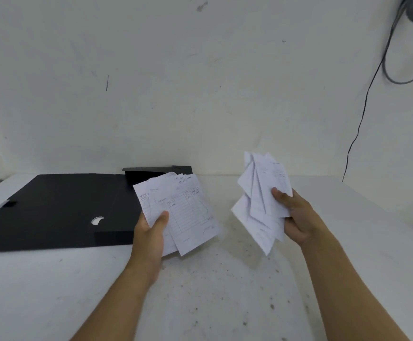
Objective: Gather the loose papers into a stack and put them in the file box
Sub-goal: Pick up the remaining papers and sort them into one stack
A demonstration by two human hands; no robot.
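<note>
My left hand (151, 232) grips a fanned bunch of white printed slips (185, 212) above the table, thumb on top, just right of the black file box (52, 210). The file box lies opened flat at the left of the table, its flap standing at the back. My right hand (294, 217) holds a second, untidy bunch of white papers (262, 200) upright in the air at centre right, thumb pressed on the front sheet. The two bunches are apart, with a gap between them.
The white table (213, 291) is speckled with dirt and runs to a white wall behind. A black cable (363, 112) hangs down the wall at the right, reaching the table's back edge.
</note>
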